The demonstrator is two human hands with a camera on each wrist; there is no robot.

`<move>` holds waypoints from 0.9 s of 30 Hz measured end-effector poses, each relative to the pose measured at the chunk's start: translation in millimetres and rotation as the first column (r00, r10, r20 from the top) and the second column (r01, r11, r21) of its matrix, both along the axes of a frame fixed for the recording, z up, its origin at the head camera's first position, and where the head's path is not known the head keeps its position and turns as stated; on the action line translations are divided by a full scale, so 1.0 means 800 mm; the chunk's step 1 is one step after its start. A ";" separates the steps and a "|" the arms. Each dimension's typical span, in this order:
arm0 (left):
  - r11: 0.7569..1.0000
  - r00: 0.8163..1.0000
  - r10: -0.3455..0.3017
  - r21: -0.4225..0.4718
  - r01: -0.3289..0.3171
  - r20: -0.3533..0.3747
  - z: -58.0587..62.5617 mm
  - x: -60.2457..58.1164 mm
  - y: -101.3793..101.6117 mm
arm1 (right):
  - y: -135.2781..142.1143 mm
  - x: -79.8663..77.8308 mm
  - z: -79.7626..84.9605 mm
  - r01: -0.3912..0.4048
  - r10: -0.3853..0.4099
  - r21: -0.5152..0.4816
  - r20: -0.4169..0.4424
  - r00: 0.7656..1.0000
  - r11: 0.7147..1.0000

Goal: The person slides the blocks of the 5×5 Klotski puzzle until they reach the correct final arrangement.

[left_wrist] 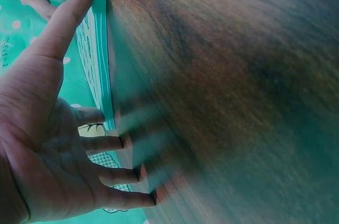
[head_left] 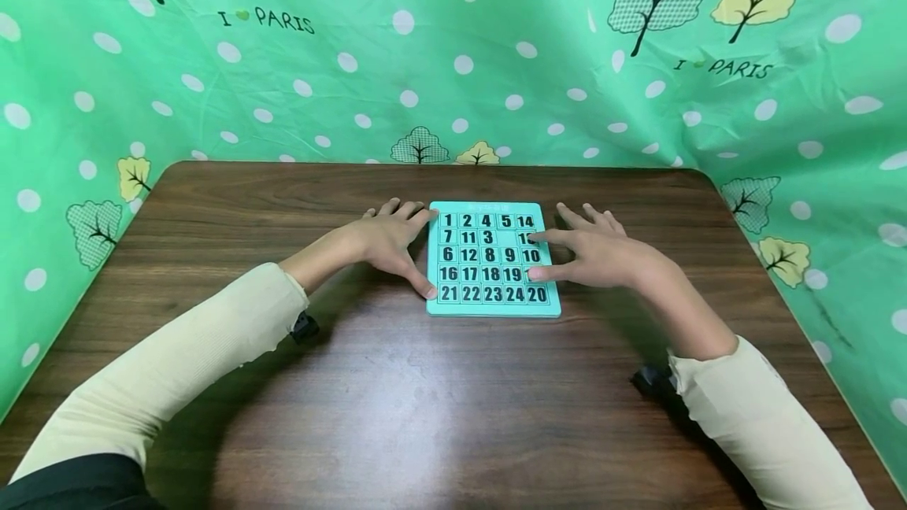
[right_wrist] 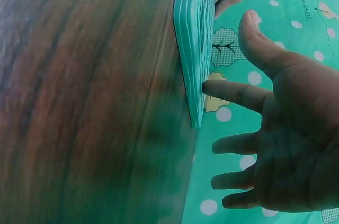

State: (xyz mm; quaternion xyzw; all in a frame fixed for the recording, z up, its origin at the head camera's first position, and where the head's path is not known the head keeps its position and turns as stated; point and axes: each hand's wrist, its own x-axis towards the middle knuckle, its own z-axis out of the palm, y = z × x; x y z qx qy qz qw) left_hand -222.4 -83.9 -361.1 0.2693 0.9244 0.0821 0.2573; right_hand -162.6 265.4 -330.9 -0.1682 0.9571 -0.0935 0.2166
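Note:
A turquoise number slide puzzle (head_left: 489, 310) lies flat on the brown wooden table, its black-numbered tiles facing up. The second row has a gap between the 3 and a partly covered tile. My left hand (head_left: 391, 242) is spread along the left side, thumb at the lower left corner and index finger near the upper left one. In the left wrist view its other fingertips reach the table. From the right, my right hand (head_left: 598, 252) extends its index finger onto the second row's last tile. Its thumb hovers over the fourth row's last tile, raised off the board in the right wrist view.
The table (head_left: 397, 415) has rounded far corners and a glossy patch of light near the front. Behind and beside it hangs a green cloth (head_left: 368, 6) with white dots and printed trees. Dark wrist straps (head_left: 305, 327) show below the cream sleeves (head_left: 205, 337).

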 end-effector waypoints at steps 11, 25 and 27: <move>1.000 1.000 -0.002 -0.006 0.002 0.001 0.003 0.002 0.003 | -0.019 -0.006 -0.008 -0.037 0.038 -0.041 0.015 0.999 0.998; 1.000 1.000 0.003 -0.013 -0.003 -0.006 0.002 0.002 0.004 | 0.007 -0.026 -0.016 0.049 -0.048 -0.026 0.036 0.998 0.998; 1.000 1.000 0.002 -0.014 -0.002 -0.007 0.002 0.002 0.004 | 0.006 -0.021 -0.013 0.033 -0.032 -0.023 0.034 0.999 0.999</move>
